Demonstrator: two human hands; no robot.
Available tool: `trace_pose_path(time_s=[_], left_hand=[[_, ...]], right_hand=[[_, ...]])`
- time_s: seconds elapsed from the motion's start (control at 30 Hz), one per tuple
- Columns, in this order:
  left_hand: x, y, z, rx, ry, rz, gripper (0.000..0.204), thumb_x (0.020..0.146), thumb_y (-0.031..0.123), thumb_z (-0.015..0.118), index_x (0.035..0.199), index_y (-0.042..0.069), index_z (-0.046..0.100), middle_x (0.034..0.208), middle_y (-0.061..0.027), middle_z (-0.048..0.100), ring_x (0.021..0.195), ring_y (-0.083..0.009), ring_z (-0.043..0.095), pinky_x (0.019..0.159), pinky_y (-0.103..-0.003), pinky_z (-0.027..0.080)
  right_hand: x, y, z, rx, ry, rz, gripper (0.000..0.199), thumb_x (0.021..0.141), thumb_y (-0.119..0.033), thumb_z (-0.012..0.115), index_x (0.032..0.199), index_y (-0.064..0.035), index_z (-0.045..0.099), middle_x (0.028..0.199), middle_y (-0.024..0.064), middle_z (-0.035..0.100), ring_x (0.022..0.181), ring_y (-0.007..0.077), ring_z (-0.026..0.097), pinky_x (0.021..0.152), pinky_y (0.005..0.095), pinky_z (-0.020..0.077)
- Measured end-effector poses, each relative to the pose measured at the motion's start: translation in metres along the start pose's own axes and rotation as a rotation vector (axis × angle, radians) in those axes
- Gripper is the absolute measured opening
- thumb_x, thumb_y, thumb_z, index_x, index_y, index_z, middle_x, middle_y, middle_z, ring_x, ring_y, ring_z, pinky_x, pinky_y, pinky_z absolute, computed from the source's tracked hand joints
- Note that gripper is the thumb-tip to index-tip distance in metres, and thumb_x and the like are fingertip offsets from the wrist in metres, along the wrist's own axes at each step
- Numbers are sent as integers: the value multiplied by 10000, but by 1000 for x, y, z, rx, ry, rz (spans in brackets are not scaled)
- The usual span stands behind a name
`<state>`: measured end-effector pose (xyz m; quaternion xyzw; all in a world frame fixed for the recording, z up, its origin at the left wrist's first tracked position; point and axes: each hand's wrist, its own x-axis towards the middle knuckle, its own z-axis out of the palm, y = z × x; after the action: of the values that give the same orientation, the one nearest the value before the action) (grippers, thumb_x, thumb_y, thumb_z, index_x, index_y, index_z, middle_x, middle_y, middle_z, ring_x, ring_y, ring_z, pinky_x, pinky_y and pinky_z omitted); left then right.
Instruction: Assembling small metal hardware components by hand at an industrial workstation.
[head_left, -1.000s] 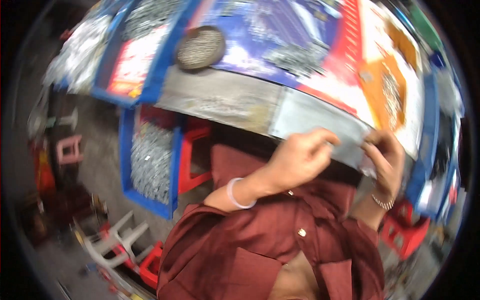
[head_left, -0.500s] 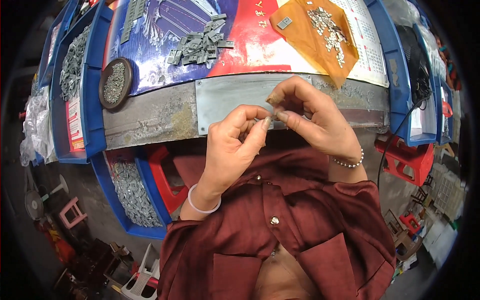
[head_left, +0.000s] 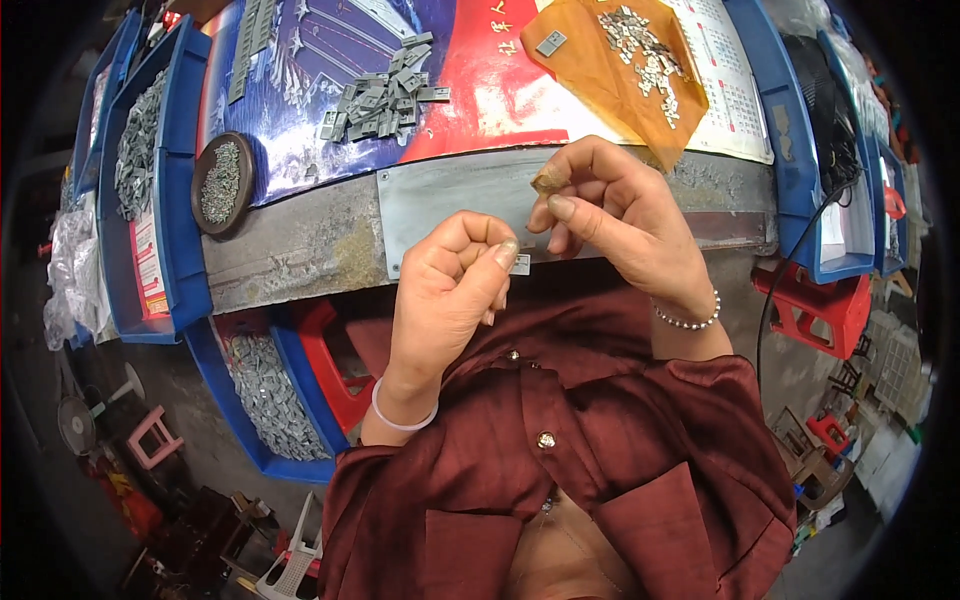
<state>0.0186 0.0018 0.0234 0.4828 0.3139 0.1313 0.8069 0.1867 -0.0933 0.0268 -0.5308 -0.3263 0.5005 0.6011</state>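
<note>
My left hand [head_left: 447,285] pinches a small grey rectangular plate [head_left: 520,264] between thumb and curled fingers; only one end of it shows past the fingertips. Just to the right and slightly farther off, my right hand [head_left: 622,215] is closed, thumb near the bent index finger, which wears a brownish fingertip cover [head_left: 548,180]. Whether anything tiny sits in that pinch is too small to see. Both hands hover at the table's near edge, in front of a pale metal plate [head_left: 450,205] fixed there, and they do not touch each other.
A pile of grey plates [head_left: 385,100] lies on the printed table cover. Right of it, orange paper [head_left: 590,80] bears small metal pieces [head_left: 650,60]. A round dark dish [head_left: 222,185] holds tiny parts. Blue bins [head_left: 185,200] flank the table, and another bin [head_left: 290,440] sits lower left.
My hands have drawn apart: the left moved slightly left and nearer, the right lifted off. The end of the small grey plate now shows clearly in my left hand.
</note>
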Motion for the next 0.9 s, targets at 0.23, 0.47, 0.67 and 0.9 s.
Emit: trace_pose_path(time_s=[0.23,0.47,0.67,0.9], left_hand=[[0,-3,-4,-14,21,5,93,928,106,555,954,17,561,633,30,529,508,-8,426,447,-149,334],[-1,-6,-4,-4,40,14,89,930,94,551,966,13,556,635,29,531,515,-10,439,451,-153,347],[-2,-5,-3,31,60,34,84,929,90,554,962,12,557,642,29,537,520,-10,450,456,-151,353],[-1,-8,-7,-68,36,25,144,946,135,549,996,4,582,640,18,549,519,-14,461,440,-151,355]], right_hand=[[-3,5,5,33,-53,119,146,920,-88,555,1044,-18,524,864,52,601,726,75,578,625,196,488],[0,11,10,128,-46,146,144,906,-83,581,1023,-16,531,844,29,584,672,60,564,589,188,479],[0,16,12,127,-33,86,170,858,-20,626,1002,-13,536,850,5,556,709,43,546,608,185,468],[-3,19,13,-376,45,-334,177,840,37,608,995,-8,536,896,59,584,766,97,572,650,246,483]])
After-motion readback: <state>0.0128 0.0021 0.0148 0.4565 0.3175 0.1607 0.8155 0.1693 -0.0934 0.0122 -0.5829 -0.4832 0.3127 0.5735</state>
